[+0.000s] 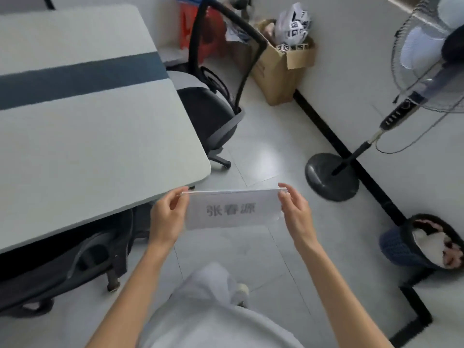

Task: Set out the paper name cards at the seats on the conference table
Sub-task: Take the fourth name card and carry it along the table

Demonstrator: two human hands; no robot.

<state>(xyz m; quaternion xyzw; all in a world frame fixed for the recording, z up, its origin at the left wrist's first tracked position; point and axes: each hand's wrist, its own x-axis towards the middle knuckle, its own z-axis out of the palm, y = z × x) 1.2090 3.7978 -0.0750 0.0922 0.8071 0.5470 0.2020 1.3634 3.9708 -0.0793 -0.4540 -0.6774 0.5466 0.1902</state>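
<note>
The floor is pale glossy tile [263,151], bounded on the right by a white partition wall with a black base strip [351,156]. My left hand [168,217] pinches the left end of a white paper name card printed with dark characters [232,209], thumb on the front face and fingers behind. My right hand [296,212] pinches the right end in the same manner. The card is held level in the air between both hands, above the floor, just off the near corner of the pale grey conference table with a dark blue band [88,136]; it does not touch the tabletop. A black mesh office chair [213,109] stands at the table's far right edge. A second dark chair [75,267] is tucked under the near side. Further out are an open brown cardboard box [276,71], a black-based pedestal fan [331,177] and a dark wastebasket [406,249].
</note>
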